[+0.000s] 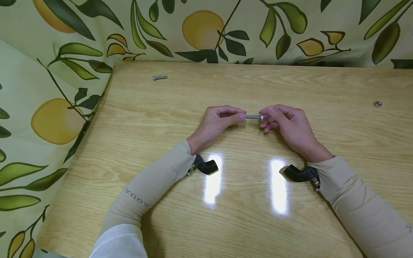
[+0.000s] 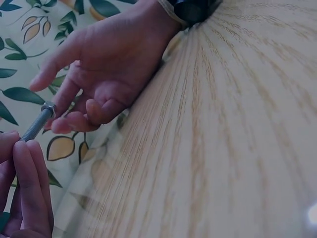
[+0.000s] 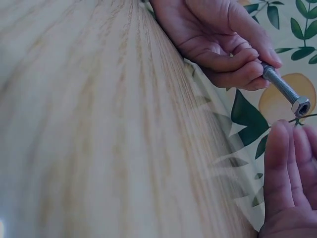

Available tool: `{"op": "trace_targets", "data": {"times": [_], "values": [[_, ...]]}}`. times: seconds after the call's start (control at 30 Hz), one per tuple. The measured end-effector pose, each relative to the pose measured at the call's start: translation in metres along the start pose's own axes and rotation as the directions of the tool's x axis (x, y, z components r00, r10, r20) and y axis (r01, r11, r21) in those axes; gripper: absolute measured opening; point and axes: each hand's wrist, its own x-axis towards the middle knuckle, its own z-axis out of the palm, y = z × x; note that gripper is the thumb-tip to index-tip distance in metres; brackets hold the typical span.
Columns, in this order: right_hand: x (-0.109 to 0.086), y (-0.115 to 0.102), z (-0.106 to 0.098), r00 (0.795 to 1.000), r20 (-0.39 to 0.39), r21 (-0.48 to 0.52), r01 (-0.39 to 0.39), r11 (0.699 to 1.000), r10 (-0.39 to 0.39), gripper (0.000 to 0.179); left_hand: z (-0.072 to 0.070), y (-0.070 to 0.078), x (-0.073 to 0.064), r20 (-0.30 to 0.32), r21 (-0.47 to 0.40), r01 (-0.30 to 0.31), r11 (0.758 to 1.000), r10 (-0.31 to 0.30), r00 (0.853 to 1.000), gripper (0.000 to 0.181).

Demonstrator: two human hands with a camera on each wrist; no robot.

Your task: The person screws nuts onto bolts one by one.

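Note:
My left hand (image 1: 217,123) pinches a metal bolt (image 1: 253,117) between thumb and fingers, above the table. The bolt points toward my right hand, and a hex nut (image 3: 300,106) sits on its free end. The threaded shank (image 3: 282,87) shows between nut and fingertips in the right wrist view; my left fingers cover the other end. My right hand (image 1: 290,125) is at the nut, its thumb and fingers spread apart and mostly straight. In the right wrist view its fingertips lie just below the nut; whether one touches it I cannot tell.
Another bolt (image 1: 160,77) lies near the table's back left. At the far right is a loose nut (image 1: 378,104). The wood-grain table (image 1: 161,114) meets a fruit-patterned cloth (image 1: 155,28) at its back and left edges. Black wrist devices (image 1: 206,165) hang below both sleeves.

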Motion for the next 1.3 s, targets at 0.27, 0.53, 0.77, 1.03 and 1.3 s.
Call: {"op": "trace_targets", "data": {"times": [0.27,0.53,0.77,1.03,1.3], "values": [[-0.0062,0.0033,-0.0010,0.998,0.032,0.046,0.053,0.998,-0.055,0.024,0.0006,-0.0033,-0.0026,-0.007,-0.048,0.008,0.999,-0.009,1.000,0.022],[-0.0061,-0.0010,0.0019,0.999,-0.019,-0.228,-0.029,0.973,0.026,0.029,0.0010,-0.0041,-0.0035,-0.001,-0.071,0.003,0.997,-0.003,1.000,0.021],[-0.0069,-0.0008,0.0007,1.000,-0.002,-0.087,0.009,0.996,-0.009,0.024,0.0006,-0.0030,-0.0012,0.007,-0.068,0.013,0.998,-0.013,1.000,0.022],[-0.0019,-0.0046,0.0024,0.998,-0.028,-0.229,-0.064,0.971,0.059,0.029,0.0004,-0.0013,0.0005,-0.001,-0.064,0.009,0.998,-0.009,1.000,0.020],[-0.0030,-0.0036,0.0008,0.999,0.017,-0.161,-0.025,0.987,0.029,0.023,0.0001,-0.0006,0.0003,0.005,-0.087,0.011,0.996,-0.011,1.000,0.021]]}}
